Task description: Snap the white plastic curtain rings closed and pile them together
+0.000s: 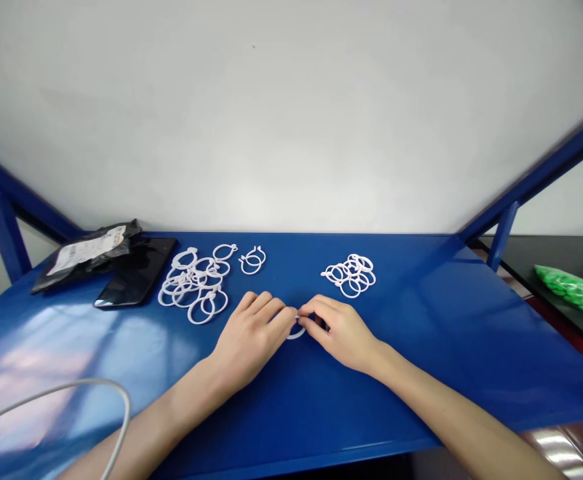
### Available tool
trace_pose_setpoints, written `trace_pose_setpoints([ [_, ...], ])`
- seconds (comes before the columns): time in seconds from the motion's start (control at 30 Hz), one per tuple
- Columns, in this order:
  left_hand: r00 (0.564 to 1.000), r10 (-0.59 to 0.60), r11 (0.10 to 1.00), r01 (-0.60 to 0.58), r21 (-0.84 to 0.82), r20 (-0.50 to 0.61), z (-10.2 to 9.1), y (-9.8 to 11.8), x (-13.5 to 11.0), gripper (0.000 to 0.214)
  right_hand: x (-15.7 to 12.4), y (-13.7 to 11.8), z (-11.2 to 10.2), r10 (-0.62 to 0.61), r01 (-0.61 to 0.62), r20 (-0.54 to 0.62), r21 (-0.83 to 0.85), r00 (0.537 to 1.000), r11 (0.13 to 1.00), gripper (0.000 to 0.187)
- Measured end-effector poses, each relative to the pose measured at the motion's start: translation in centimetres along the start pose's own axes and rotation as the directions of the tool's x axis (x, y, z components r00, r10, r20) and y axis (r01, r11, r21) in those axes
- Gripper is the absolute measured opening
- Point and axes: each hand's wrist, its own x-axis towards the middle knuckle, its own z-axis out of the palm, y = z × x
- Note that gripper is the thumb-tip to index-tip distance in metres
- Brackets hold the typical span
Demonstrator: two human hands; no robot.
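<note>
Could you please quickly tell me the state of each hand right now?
Left hand: at a white ring; its grip is hidden, so cannot be told.
Right hand: closed, pinching the same white ring.

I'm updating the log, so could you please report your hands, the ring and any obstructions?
Right hand pinches white ring. Left hand at same ring, grip hidden. Pale cable crosses in front of left forearm, away from the ring.
</note>
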Motion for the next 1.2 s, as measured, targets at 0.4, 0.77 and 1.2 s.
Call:
trace_pose_setpoints([
  [0.4,0.954,-0.298,0.838,0.243,-0.488,-0.036,0.6,-0.14,-0.34,0.019,-0.1,-0.75,-0.33,0.095,-0.079,-0.048,0.257,0.994,0.963,0.009],
  [0.77,0.889,-0.431,0.628,0.42,-0.655,0.157,0.04,-0.29,0.24,0.008,-0.42,-0.28,-0.13,0.149,-0.118,-0.06,0.353,0.987,0.928,0.006],
  [1.2,0.931,-0.358,0.689,0.318,-0.651,0.077,0.11,0.38,-0.11,0.006,-0.89,-0.32,-0.07,-0.107,0.109,-0.043,0.052,0.993,0.993,0.015],
])
